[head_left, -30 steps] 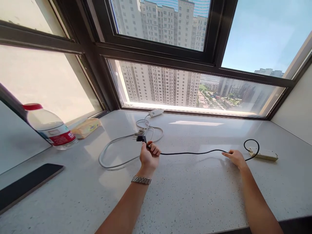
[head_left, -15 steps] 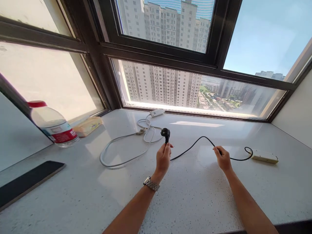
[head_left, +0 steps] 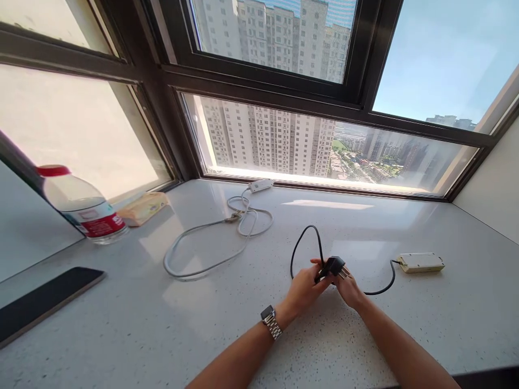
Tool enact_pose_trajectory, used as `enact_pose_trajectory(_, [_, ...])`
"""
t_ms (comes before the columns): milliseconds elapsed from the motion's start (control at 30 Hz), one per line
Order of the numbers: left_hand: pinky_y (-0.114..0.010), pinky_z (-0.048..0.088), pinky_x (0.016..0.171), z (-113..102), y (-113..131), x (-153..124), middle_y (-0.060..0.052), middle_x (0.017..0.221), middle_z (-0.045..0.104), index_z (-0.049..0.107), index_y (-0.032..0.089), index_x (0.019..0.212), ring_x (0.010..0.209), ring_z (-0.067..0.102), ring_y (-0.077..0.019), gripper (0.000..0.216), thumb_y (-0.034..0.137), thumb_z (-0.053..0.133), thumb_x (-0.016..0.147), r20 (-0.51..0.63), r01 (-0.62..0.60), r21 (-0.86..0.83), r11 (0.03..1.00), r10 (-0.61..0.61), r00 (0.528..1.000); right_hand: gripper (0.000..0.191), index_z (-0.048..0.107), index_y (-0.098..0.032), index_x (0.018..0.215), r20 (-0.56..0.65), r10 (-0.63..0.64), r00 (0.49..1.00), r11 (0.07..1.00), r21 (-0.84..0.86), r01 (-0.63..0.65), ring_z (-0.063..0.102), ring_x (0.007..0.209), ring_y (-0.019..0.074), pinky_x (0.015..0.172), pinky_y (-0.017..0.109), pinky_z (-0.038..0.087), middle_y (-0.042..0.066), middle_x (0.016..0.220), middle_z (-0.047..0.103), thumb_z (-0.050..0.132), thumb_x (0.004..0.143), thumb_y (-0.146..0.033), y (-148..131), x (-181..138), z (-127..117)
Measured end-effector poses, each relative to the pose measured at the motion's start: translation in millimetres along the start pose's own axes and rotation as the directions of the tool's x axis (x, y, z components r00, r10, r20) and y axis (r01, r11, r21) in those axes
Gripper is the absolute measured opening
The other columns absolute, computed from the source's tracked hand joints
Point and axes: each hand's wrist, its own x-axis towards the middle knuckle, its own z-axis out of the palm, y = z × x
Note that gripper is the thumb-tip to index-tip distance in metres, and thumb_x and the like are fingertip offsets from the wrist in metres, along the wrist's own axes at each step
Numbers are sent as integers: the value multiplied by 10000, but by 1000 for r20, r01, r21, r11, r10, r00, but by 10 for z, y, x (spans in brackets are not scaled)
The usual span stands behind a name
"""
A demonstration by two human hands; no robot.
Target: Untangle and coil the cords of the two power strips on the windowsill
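My left hand [head_left: 304, 287] and my right hand [head_left: 349, 289] meet over the white counter [head_left: 284, 335]. Both pinch a black plug [head_left: 334, 265] with metal prongs. Its black cable [head_left: 302, 243] arcs up in a loop behind my hands. The cable then runs right to a small white power strip [head_left: 420, 262] lying flat on the counter. A watch sits on my left wrist.
A white cable [head_left: 211, 243] with its own strip [head_left: 260, 186] lies coiled near the window. At the left stand a water bottle with a red cap [head_left: 79, 205], a yellow pack [head_left: 142, 208] and a dark flat slab [head_left: 44, 300]. The window frame [head_left: 259, 86] closes the far side.
My left hand has carried the black plug from the white cable rightward to my right hand. The black cable has folded into a loop, and the white power strip has shifted a little left.
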Motion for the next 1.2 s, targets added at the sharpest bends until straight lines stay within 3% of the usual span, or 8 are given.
enact_pose_trajectory(167, [-245,356,573,8,-53,26,-37,702,656,664,168,695,612,544,-156,163,237,542,779,-23,-151,-230,961,150,988,778,449,-259,1358,4,19,1000,1000,-2,-19,581,1023,238,832,360,469,107,1258,561,99,853,-736,18,-4,-45])
enact_pose_trajectory(267, [-230,336,528,-115,-127,87,-11,573,591,639,164,612,543,490,-140,195,290,602,755,-215,-131,-393,910,48,975,719,596,-216,1201,45,73,996,926,-375,-50,604,785,207,685,310,450,100,1039,654,313,814,-752,38,52,-207])
enact_pose_trajectory(400, [-224,307,484,-430,-193,196,9,471,429,482,168,441,494,386,-114,402,372,675,728,-442,-164,-603,781,-156,883,419,702,-190,839,-29,261,965,642,-741,-195,543,613,152,556,247,340,33,688,642,573,781,-585,-61,74,-451])
enact_pose_trajectory(633, [-207,297,391,-967,-101,165,60,487,261,273,179,474,371,236,-55,533,434,549,852,-165,-127,-966,227,-156,974,409,635,-193,632,-224,323,920,472,-804,-361,491,549,137,477,240,249,37,652,623,643,726,-591,-172,55,-717])
enact_pose_trajectory(767, [-187,222,354,-1163,-161,99,60,457,216,223,175,464,351,191,-45,553,399,518,873,-195,-159,-967,197,-178,964,435,566,-182,554,-378,235,895,394,-805,-444,458,506,133,468,252,239,39,581,580,587,802,-538,-159,68,-795])
enact_pose_trajectory(833, [-176,212,356,-1194,-205,86,56,441,232,240,170,453,354,201,-41,550,366,561,854,-226,-171,-948,269,-187,956,399,570,-181,561,-379,199,904,402,-810,-428,457,517,131,471,249,244,38,600,588,601,801,-499,-161,62,-786])
enact_pose_trajectory(967, [-154,174,352,-1155,-282,94,51,420,269,303,159,436,362,214,-30,530,327,669,781,-293,-197,-898,393,-203,934,243,655,-191,689,-134,226,965,552,-798,-240,465,563,124,507,233,273,5,627,587,631,764,-422,-207,3,-756])
enact_pose_trajectory(1200, [-140,133,336,-1104,-380,122,64,421,257,305,165,464,343,199,-20,516,349,663,787,-192,-77,-920,385,-269,944,401,717,-163,801,222,270,937,851,-511,-124,446,575,125,535,235,330,14,644,580,520,808,-513,-313,-76,-793])
